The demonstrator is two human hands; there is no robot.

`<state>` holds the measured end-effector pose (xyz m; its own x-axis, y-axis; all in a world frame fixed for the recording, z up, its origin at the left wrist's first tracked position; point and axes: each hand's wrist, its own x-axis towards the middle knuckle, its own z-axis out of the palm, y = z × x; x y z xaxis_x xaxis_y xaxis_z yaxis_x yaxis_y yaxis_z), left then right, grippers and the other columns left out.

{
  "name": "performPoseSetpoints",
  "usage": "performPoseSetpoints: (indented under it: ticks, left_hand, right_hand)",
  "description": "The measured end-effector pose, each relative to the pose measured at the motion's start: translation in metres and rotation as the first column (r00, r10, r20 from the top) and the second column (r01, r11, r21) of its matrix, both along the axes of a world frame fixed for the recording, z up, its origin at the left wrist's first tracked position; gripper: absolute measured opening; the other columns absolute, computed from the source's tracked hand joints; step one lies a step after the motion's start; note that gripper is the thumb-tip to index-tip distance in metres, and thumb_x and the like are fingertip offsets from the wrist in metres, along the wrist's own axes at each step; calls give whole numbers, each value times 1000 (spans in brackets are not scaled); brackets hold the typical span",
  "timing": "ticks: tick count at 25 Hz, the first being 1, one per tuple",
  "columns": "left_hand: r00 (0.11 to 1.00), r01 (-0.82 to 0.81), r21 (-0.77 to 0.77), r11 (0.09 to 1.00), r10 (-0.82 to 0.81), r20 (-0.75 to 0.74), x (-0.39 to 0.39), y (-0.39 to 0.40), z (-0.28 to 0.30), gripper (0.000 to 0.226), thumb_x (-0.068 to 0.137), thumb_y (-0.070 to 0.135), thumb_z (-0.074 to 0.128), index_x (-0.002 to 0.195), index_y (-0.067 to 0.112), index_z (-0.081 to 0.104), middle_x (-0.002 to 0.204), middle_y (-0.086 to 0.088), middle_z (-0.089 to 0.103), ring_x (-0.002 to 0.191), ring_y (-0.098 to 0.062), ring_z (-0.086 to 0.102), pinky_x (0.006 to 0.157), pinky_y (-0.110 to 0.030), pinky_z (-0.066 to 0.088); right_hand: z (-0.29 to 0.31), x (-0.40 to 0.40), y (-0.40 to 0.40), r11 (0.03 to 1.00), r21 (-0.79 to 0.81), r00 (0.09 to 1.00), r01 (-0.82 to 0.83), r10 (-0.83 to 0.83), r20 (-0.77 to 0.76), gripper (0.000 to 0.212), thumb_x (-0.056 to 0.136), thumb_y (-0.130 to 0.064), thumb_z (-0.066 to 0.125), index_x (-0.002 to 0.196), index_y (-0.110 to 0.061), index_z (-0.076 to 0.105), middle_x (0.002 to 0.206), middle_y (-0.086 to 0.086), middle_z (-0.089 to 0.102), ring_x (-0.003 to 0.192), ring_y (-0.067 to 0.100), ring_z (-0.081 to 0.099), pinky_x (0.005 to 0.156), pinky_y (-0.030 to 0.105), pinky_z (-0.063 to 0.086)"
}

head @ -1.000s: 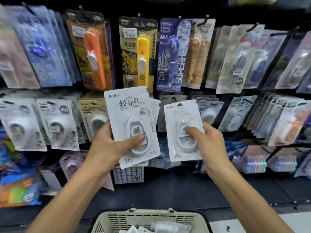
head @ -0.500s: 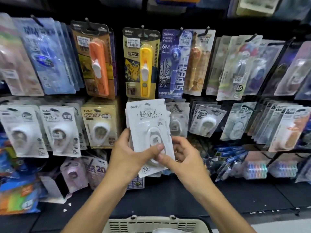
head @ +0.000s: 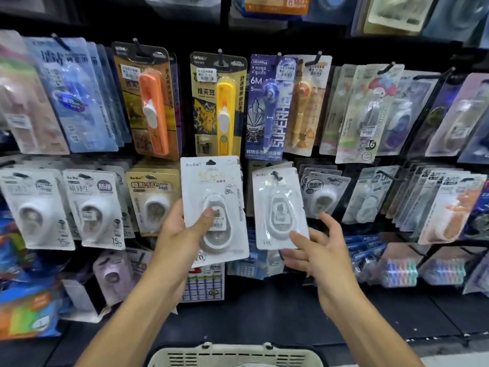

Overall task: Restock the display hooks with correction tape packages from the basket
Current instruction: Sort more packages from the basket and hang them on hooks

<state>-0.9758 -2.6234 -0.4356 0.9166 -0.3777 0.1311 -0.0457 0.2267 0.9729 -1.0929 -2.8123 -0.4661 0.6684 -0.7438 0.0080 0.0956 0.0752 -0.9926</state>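
Left hand [head: 180,234] grips a stack [head: 211,186]; right hand [head: 322,258], fingers spread, touches a hung pack [head: 277,197].
Basket [head: 238,353] below the stack, shelf [head: 264,319] behind.

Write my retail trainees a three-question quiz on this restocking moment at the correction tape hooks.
1. True or false: the left hand grips a stack of white packages.
2. The basket is: A) above the hooks; B) at the bottom edge of the view; C) hanging on the display.
3. What colour is the tool in the pack directly above that stack?
Key: 1 true; 2 B; 3 yellow.
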Motion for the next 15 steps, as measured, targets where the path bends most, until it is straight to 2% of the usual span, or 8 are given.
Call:
performPoseSetpoints:
  ticks: [2,3,5,7,9,10,13,15]
  left_hand:
    - [1000,10,3,1000,-11,20,-3,-7,-3,32,97,20,64,127,30,62,121,8,75,113,-15,70,99,-40,54]
    - [998,52,6,999,-52,30,-5,-11,-4,33,95,22,64,128,28,60,121,7,75,112,-15,71,95,-36,56]
    - [981,192,31,981,-193,30,-10,-17,-5,37,90,27,66,126,25,61,119,4,76,108,-14,73,84,-28,60]
    - [963,267,48,963,-268,15,-12,-21,-5,30,92,25,64,122,25,65,115,-1,77,103,-12,74,79,-23,59]
    - [982,149,133,980,-162,101,-7,-19,-3,25,101,17,58,120,28,66,114,-5,74,101,-7,71,79,-18,54]
    - [968,18,241,970,-77,238,-1,-16,-4,29,103,16,55,124,32,65,117,3,71,106,-3,65,86,-18,51]
    - [743,-335,440,833,-54,667,15,-6,-8,45,103,16,54,145,31,52,142,23,46,133,0,40,115,-30,29]
    - [700,-371,541,754,-156,697,22,-6,-15,52,103,22,54,153,30,41,157,19,31,149,-8,23,124,-34,12]
  right_hand:
    - [-1,1,8,991,-107,993,-83,73,-93,81,81,-41,83,145,-46,33,137,-15,53,96,5,70,88,35,53]
    - [-2,1,15,972,-145,981,-187,176,-85,89,74,-48,86,146,-47,32,138,-16,55,106,4,67,91,33,53]
    - [-3,5,30,905,-145,915,-401,402,-24,90,69,-43,88,142,-44,36,124,-5,72,105,12,72,81,26,58]
    - [-1,10,32,900,-136,905,-415,423,41,76,73,-30,86,136,-34,46,109,1,78,96,21,76,67,26,60]
    - [6,10,23,956,-80,954,-284,290,77,57,79,-20,83,129,-25,56,105,1,78,86,26,77,52,35,59]
    - [7,7,15,976,-48,975,-211,214,67,48,83,-16,79,126,-24,60,102,2,78,79,27,76,48,35,58]
    - [3,-8,-4,991,-54,992,-121,122,14,32,91,-14,70,117,-31,66,88,4,78,47,23,62,39,30,48]
    - [1,-14,-7,985,-120,992,-123,125,7,31,92,-20,69,113,-43,68,86,0,78,38,17,47,35,29,39]
